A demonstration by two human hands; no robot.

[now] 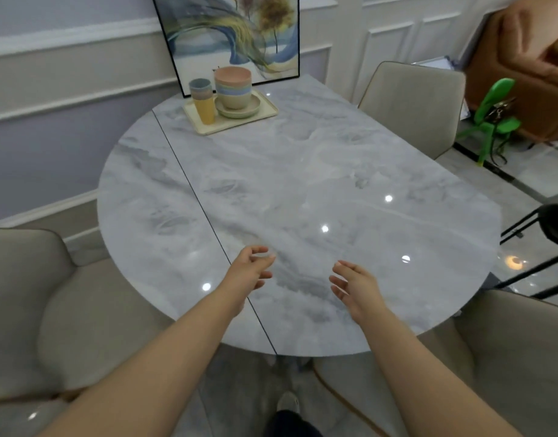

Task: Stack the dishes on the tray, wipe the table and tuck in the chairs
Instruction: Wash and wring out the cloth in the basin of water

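While both hands [250, 272] hover empty, stacked dishes [232, 89] sit well beyond.

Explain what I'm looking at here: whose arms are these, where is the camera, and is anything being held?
There is no machine. A person wears a wide-angle camera on the head, looking forward and down, so the two bare arms are their own. The left hand and the right hand hover over a marble table, fingers relaxed, holding nothing. At the far edge sits a tray carrying stacked cups, and stacked bowls on plates. Beige chairs stand around the table, and a framed painting leans against the wall.
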